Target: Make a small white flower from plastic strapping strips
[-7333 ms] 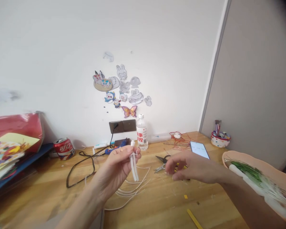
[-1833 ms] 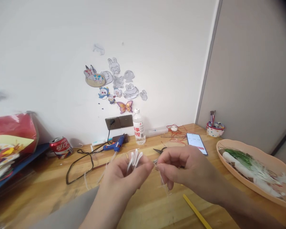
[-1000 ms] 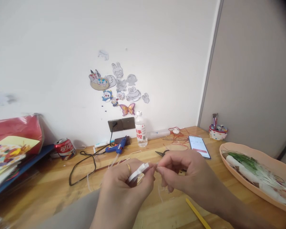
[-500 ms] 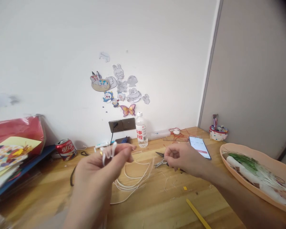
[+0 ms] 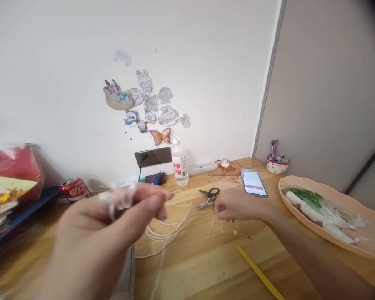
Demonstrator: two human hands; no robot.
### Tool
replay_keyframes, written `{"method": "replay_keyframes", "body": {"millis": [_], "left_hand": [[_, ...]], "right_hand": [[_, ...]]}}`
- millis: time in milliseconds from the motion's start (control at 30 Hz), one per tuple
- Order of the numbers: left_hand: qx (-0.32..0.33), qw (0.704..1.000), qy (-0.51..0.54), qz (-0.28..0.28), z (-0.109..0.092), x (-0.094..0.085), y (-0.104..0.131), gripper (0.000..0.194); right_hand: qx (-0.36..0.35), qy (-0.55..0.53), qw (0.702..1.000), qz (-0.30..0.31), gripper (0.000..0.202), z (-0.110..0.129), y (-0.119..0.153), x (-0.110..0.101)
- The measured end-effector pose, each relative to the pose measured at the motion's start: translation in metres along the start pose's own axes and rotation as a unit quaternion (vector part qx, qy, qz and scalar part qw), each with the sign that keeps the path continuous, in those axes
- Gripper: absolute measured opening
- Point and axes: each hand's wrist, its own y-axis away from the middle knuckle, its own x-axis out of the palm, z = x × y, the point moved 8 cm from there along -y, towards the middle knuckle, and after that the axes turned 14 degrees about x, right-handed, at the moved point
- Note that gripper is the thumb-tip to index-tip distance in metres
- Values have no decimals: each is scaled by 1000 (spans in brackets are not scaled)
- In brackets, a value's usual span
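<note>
White cord (image 5: 121, 198) is looped round the fingers of my left hand (image 5: 112, 229), whose thumb and forefinger are pinched together; a short white end shows at their tips. My right hand (image 5: 237, 205) is closed over the table to the right, and what its fingers hold, if anything, is too small to make out. Just left of it lie scissors (image 5: 208, 198) with dark handles and spread blades. Between the hands, a coil of white cord (image 5: 168, 235) rests on the wooden table (image 5: 203, 266).
A clear bottle (image 5: 179, 164) stands by the wall, with a red can (image 5: 75, 189) to the left. On the right are a phone (image 5: 254, 183), a dotted cup (image 5: 277, 163) and a peach tray (image 5: 365, 246). A yellow strip (image 5: 258, 271) lies in front.
My left hand has come nearer and moved left. The right hand has turned knuckles-up and sunk slightly, uncovering the scissors' handles. The whole view has shifted a little.
</note>
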Motion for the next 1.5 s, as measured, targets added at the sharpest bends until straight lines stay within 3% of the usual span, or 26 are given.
{"method": "replay_keyframes", "body": {"millis": [67,167,433,600,667,767,900,933,967,1133,1200,1300,1367,1400,1500], "left_hand": [[-18,997,6,76,-1,30,3,10],[-61,988,-25,140,7,53,3,20],[-100,978,-2,185,22,69,6,24],[-142,966,68,206,25,77,13,22],[-155,960,91,213,26,80,15,22],[-158,957,110,216,26,81,15,23],[-146,961,122,199,27,78,12,20],[-144,963,121,192,28,76,11,20],[-143,965,121,185,29,75,10,21],[-157,961,142,178,33,75,10,23],[-177,953,153,193,33,78,12,23],[-236,928,170,232,30,85,23,12],[-285,903,175,270,26,90,34,12],[-307,889,172,294,23,93,40,13],[-331,858,144,366,16,98,55,13]], "right_hand": [[-12,-2,1000,-21,19,0,2,-4],[-46,-45,996,-56,16,3,7,-15],[-86,-254,958,-103,30,29,31,-41],[-57,-291,939,-172,16,23,38,-45],[-72,-310,938,-140,23,27,40,-44],[-127,-360,924,-20,30,44,49,-38],[-191,-529,809,171,39,73,64,-28],[-193,-551,789,191,41,77,66,-26],[-187,-556,788,187,39,77,65,-25],[-131,-520,843,44,20,55,55,-37],[-117,-523,844,-30,18,40,56,-50],[-105,-510,826,-218,18,18,72,-78],[-145,-441,825,-321,19,20,91,-91],[-183,-393,832,-345,20,28,100,-94],[-278,-269,862,-329,27,57,115,-84]]}}
